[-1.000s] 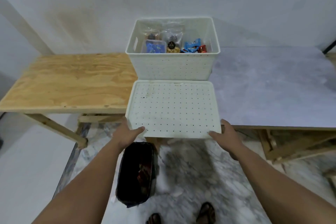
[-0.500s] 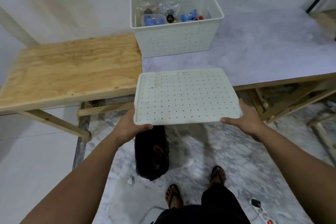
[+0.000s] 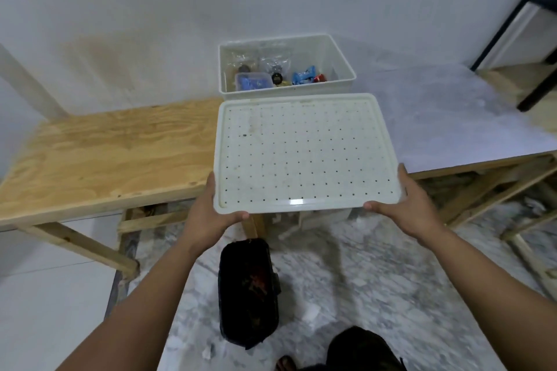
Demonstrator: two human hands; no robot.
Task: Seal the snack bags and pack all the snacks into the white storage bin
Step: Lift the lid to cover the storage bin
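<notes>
Holding the lid [image 3: 304, 150] level in the air, both hands grip its near corners: the left hand [image 3: 211, 211] has its thumb hooked over the near-left corner, and the right hand [image 3: 413, 205] has its thumb over the near-right corner; the fingers of both lie under or beside the rim, mostly hidden. The lid is a flat, perforated white plastic panel with a raised border. It is probably light and fairly stiff, though a wide thin sheet may flex if held by one edge only. The smooth plastic could slip, so a two-handed grip at opposite edges suits it. Beyond its far edge stands the bin [image 3: 343, 81] on the grey tabletop [image 3: 452, 117], uncovered, with the snacks [image 3: 304, 75] already inside. A plywood tabletop [image 3: 105, 156] adjoins on the left. A black bag [image 3: 248, 289] stands on the floor below.
</notes>
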